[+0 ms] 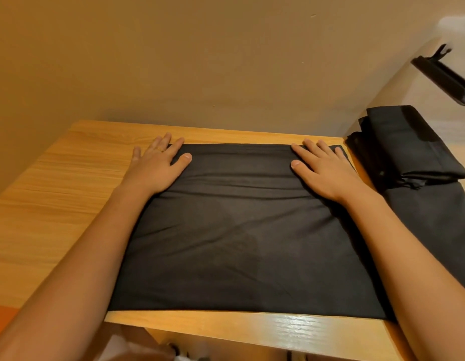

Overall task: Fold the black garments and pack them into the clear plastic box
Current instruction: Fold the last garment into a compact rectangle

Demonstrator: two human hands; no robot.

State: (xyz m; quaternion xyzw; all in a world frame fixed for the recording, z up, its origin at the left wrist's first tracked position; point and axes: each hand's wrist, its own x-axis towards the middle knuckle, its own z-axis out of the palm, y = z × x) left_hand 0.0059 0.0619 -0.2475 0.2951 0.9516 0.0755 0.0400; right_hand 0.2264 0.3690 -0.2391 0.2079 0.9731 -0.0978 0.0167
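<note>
A black garment lies folded into a broad rectangle on the wooden table. My left hand presses flat on its far left corner, fingers straight and partly over the table. My right hand presses flat on its far right corner, fingers spread. Both forearms lie along the garment's side edges. A stack of other folded black garments sits to the right, beyond the table's edge. The clear plastic box is not in view.
A tan wall rises directly behind the table. A black bracket-like object hangs at the upper right. More black cloth drapes down on the right below the stack. The table's front edge is close to me.
</note>
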